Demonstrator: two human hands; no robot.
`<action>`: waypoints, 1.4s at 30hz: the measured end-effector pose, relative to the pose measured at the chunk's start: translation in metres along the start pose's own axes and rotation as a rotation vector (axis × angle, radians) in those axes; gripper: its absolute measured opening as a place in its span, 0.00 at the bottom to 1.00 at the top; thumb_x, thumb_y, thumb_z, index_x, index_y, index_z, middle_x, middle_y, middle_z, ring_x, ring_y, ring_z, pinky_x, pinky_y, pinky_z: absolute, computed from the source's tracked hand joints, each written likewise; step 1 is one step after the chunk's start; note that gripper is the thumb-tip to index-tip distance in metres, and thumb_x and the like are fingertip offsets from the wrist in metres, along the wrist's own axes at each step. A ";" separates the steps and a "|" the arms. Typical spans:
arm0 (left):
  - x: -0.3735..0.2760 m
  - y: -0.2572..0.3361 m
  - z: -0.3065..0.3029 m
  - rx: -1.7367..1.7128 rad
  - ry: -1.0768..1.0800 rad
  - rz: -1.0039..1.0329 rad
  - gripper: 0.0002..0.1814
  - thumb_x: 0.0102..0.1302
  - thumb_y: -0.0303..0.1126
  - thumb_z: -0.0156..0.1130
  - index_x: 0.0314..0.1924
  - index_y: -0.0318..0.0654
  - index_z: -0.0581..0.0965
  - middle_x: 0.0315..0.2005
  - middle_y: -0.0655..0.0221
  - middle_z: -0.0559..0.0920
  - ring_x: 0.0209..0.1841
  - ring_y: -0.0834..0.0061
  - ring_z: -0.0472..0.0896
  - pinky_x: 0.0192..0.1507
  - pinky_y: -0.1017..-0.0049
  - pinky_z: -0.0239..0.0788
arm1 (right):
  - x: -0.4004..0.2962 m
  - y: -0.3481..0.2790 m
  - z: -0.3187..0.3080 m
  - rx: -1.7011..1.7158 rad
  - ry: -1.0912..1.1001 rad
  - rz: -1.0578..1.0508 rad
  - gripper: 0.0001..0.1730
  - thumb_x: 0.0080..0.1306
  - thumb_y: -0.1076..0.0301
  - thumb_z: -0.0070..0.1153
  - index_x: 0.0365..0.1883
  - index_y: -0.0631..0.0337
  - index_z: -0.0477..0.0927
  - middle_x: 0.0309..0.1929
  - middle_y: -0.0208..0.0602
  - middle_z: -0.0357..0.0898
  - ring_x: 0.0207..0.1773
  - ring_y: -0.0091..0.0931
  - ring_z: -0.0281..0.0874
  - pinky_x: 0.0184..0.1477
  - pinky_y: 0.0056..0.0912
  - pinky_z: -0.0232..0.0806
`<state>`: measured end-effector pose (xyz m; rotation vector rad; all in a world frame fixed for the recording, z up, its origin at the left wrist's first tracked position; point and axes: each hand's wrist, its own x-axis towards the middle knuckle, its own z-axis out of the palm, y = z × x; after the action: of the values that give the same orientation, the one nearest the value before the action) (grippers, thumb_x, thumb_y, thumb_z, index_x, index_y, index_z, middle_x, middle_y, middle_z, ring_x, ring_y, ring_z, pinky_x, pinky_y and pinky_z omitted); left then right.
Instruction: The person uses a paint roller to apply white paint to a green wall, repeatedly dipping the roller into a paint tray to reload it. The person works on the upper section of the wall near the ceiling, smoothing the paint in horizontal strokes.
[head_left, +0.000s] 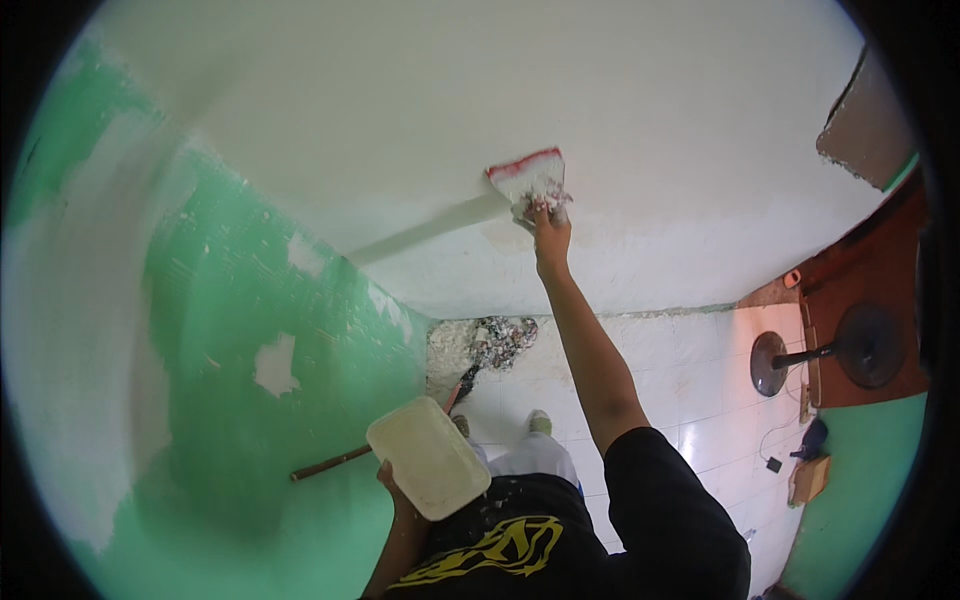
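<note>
My right hand (545, 217) grips a wide putty knife (531, 176), its blade coated with white paste and edged in red, against the white wall (420, 135) ahead. Down at the lower middle, my left hand (390, 476) holds a pale rectangular plastic tub (429, 457) by its side, close to my body. The tub's face looks whitish and smeared. To the left, the green wall (225, 420) bears scrapes and white filler patches (277, 365).
A debris heap (502, 341) lies in the floor corner near my feet, beside a long-handled tool whose wooden stick (330, 463) leans left. Right on the tiled floor (705, 390) are a standing fan (866, 345), a cable with adapter (773, 465) and a cardboard box (810, 481).
</note>
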<state>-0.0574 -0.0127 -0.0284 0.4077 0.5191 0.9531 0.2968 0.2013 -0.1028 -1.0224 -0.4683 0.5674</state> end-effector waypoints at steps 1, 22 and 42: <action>0.001 0.000 0.000 0.018 -0.008 -0.006 0.50 0.49 0.65 0.58 0.64 0.38 0.61 0.55 0.54 0.72 0.54 0.54 0.74 0.53 0.52 0.68 | -0.008 0.020 -0.012 -0.133 0.033 -0.002 0.15 0.69 0.65 0.51 0.49 0.66 0.74 0.38 0.34 0.78 0.38 0.22 0.75 0.41 0.28 0.72; 0.054 0.064 -0.038 -0.009 -0.009 -0.272 0.42 0.60 0.62 0.44 0.64 0.36 0.62 0.54 0.55 0.72 0.54 0.59 0.75 0.56 0.59 0.68 | -0.254 -0.180 0.084 -1.249 -0.692 0.277 0.15 0.61 0.64 0.54 0.42 0.65 0.78 0.21 0.48 0.77 0.23 0.39 0.76 0.31 0.37 0.68; 0.071 0.117 -0.044 -0.137 -0.032 -0.220 0.45 0.59 0.63 0.45 0.66 0.36 0.57 0.57 0.53 0.69 0.57 0.55 0.72 0.57 0.57 0.67 | -0.258 -0.131 0.092 -0.632 -0.551 0.536 0.11 0.66 0.71 0.52 0.44 0.68 0.76 0.33 0.31 0.79 0.33 0.18 0.74 0.37 0.24 0.69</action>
<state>-0.1262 0.1131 -0.0172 0.2369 0.4561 0.7631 0.0729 0.0444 0.0286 -1.6178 -0.9033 1.2442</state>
